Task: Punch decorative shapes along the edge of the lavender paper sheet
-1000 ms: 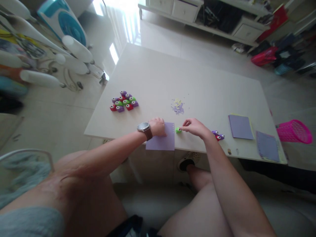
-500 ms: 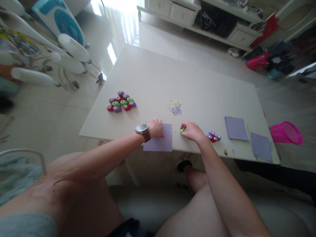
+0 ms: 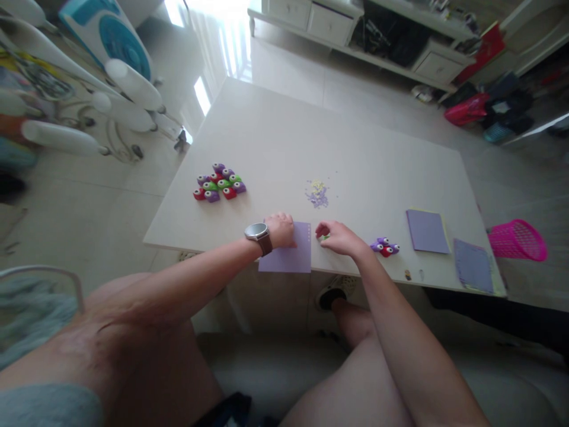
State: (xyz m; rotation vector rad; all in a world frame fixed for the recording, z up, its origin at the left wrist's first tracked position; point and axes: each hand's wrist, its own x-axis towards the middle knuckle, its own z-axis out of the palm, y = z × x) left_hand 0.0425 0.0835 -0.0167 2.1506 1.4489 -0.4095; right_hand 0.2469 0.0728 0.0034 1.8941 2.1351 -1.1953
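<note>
My left hand [image 3: 281,230], with a watch on its wrist, lies on a purple sheet of paper [image 3: 284,261] at the table's near edge. Its fingers are curled; whatever may be under them is hidden. Small holes run down the sheet's upper right edge. Just right of the sheet, my right hand [image 3: 340,237] curls its thumb and fingers around a small green craft punch [image 3: 325,237], mostly covered by the hand. Purple and red craft punches [image 3: 386,247] stand in a small cluster beyond my right wrist.
Several red, green and purple punches [image 3: 220,184] are grouped at left. Purple and yellow paper bits [image 3: 317,194] lie mid-table. At right are a purple paper stack [image 3: 427,231], another stack [image 3: 473,265], two small objects [image 3: 408,274] and a pink basket [image 3: 518,240] beside the table.
My right hand has shifted a little left toward the sheet, and the green punch is now more covered by its fingers. My left hand and the sheet stay put.
</note>
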